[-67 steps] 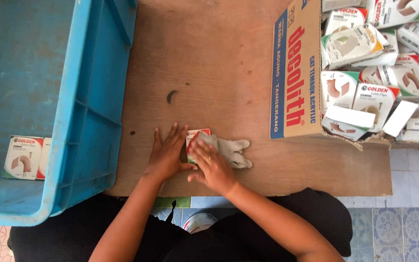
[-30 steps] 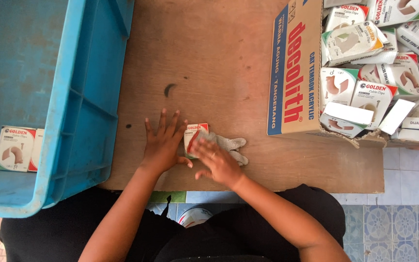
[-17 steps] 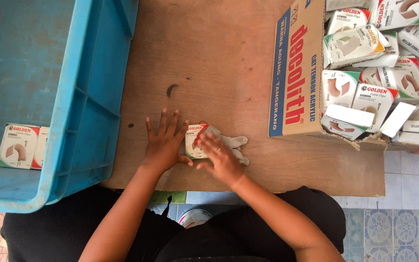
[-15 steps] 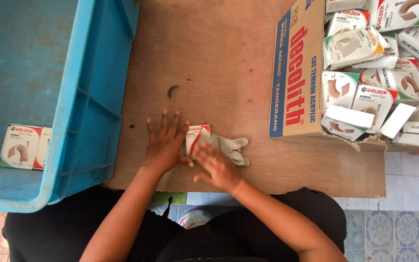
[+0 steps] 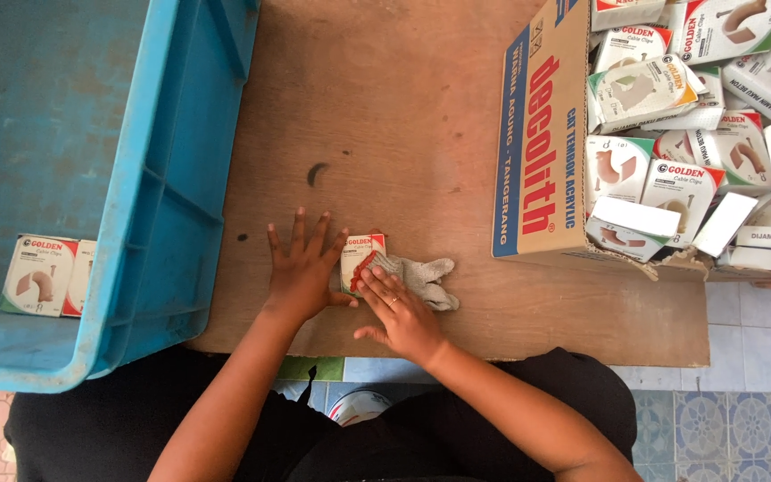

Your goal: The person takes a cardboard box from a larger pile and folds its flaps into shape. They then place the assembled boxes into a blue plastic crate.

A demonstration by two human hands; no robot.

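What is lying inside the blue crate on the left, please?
Two small white boxes lie side by side on the floor of the blue crate, near its lower corner. The rest of the visible floor is bare; the crate's part beyond the picture's edge cannot be seen.

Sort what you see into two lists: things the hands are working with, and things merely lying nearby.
In hand:
- left hand, flat on the wooden board, touching the small box
- right hand, fingers on the small box and grey glove

Lying about:
- blue crate holding two boxes
- cardboard carton full of small boxes
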